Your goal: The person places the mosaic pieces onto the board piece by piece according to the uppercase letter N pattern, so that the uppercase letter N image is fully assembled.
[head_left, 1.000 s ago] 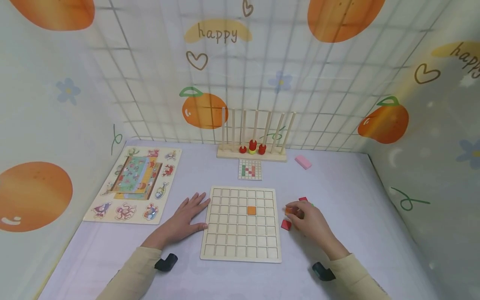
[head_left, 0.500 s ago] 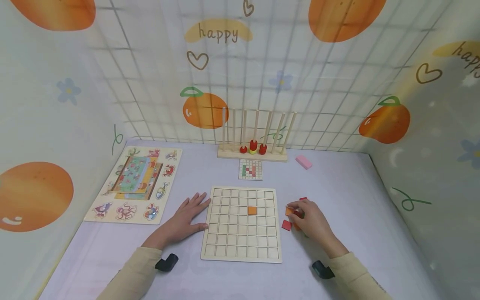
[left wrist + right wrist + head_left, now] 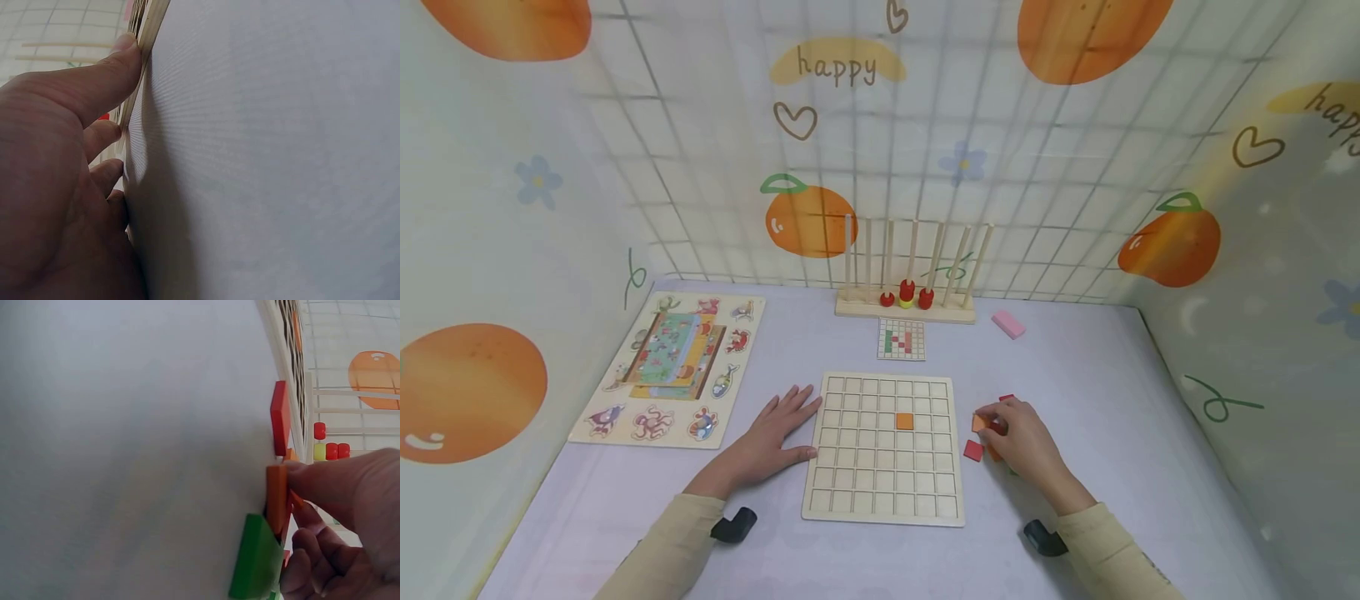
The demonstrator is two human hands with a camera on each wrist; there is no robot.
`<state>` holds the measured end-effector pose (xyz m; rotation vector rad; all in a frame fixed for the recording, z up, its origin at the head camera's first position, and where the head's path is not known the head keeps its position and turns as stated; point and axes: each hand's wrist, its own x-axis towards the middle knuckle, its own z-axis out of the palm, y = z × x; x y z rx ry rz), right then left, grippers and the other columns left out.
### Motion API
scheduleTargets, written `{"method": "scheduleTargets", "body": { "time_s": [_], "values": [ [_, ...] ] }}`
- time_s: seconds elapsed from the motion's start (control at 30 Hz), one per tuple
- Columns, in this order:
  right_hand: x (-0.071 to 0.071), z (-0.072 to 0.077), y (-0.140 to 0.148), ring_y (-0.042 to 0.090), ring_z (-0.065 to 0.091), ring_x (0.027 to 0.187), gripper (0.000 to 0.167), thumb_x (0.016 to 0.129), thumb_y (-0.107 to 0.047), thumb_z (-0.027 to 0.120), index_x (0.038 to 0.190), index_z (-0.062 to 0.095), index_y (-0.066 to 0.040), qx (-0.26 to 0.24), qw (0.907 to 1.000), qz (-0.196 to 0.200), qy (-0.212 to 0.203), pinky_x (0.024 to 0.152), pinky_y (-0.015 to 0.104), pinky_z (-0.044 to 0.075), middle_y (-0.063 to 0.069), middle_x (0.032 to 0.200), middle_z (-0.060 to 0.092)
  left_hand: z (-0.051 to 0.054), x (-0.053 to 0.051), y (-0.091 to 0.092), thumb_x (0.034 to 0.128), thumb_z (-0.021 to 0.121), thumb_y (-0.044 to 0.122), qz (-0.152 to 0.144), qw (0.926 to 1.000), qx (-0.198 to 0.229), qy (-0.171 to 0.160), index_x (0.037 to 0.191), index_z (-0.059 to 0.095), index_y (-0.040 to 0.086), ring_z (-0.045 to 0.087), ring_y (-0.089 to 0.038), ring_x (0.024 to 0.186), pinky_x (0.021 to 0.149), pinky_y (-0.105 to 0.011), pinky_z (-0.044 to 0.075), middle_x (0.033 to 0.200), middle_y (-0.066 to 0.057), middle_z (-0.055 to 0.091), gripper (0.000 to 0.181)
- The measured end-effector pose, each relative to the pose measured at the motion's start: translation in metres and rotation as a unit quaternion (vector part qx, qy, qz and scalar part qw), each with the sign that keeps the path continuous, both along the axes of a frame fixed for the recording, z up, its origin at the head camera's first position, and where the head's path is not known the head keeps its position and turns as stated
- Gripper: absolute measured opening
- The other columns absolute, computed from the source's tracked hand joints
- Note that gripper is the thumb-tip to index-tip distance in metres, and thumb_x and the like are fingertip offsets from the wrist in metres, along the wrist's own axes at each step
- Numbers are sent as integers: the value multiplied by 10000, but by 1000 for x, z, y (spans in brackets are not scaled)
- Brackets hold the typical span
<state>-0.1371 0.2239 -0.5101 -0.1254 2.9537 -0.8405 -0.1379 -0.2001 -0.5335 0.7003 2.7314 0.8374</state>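
Observation:
A wooden grid board lies on the table with one orange tile set in a cell. My left hand rests with fingers spread at its left edge; the thumb touches the rim. Right of the board, my right hand pinches an orange square tile between thumb and fingers, low over a small pile. A red tile lies beside it. In the right wrist view a green tile and another orange tile lie close under the thumb. My hand hides part of the pile.
A pattern card lies behind the board, before a wooden peg rack with red and yellow beads. A pink block lies at back right. An animal puzzle board with stacked picture pieces is at left.
The orange tile in my right fingers has tilted slightly, and the fingers have shifted a little over the pile. My left hand stays in place at the board's edge.

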Motion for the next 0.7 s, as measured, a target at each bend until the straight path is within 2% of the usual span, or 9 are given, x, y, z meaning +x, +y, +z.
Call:
{"method": "scheduleTargets", "body": {
  "time_s": [0.27,0.7],
  "values": [
    [1,-1,1,210,507,892,284,874,-142,813,1146,735,-125,15,10000,53,26,680,290,511,-4,934,631,0,0,-1,936,722,417,-37,10000,-19,42,1602,333,132,80,-332,1564,1266,-532,34,1695,-95,170,823],
    [2,-1,2,173,518,815,198,911,-146,783,1108,758,-155,-162,9996,123,175,619,265,507,-65,842,647,2,0,0,933,733,382,-58,10000,27,37,1598,340,114,84,-346,1562,1266,-533,32,1692,-108,176,817]
  ]
}}
